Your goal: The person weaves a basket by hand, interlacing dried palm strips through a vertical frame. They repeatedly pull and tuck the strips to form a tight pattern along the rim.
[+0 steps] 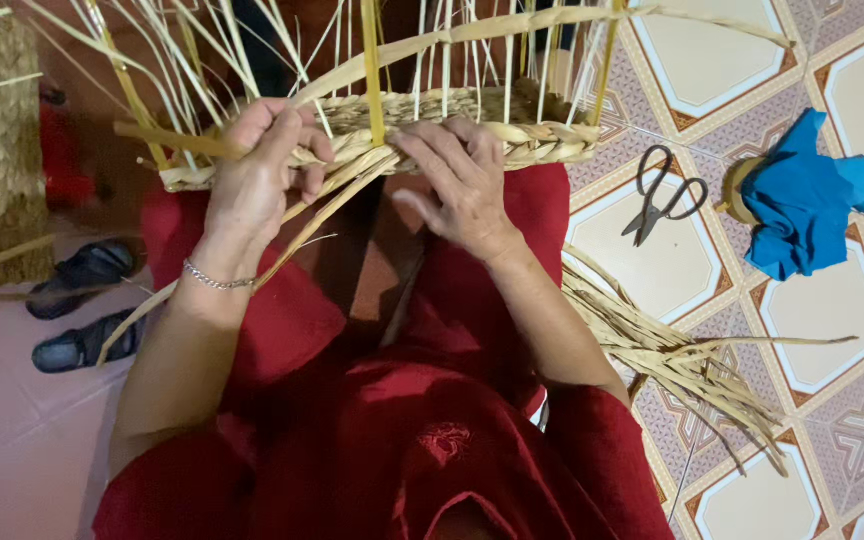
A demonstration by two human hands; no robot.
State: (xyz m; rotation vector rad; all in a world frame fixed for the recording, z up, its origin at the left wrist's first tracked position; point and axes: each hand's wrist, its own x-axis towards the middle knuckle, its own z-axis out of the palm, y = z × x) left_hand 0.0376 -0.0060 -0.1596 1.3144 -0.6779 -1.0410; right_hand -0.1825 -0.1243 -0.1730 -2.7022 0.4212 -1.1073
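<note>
Left hand (252, 185) clenched on straw strands (337, 185) at the rim of the half-woven basket (472, 125) resting on the lap, right hand (457, 190) pinching the braid just beside it. Likely to slacken or fray if either pinch slips, or to snag on the upright stakes (372, 70) crowding above. Open tiled floor (692, 50) to the right, with scissors (664, 195), blue cloth (807, 205) and loose straw (672, 350) near.

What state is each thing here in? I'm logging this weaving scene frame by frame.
Woven basket: unfinished, loose stakes sticking up.
Left hand: gripping straw strands at the rim.
Right hand: fingers pressed on the braided rim.
Scissors: lying on the floor, blades shut.
Blue cloth: crumpled.
Straw bundle: loose on the tiles.
Sandals: off, side by side.
</note>
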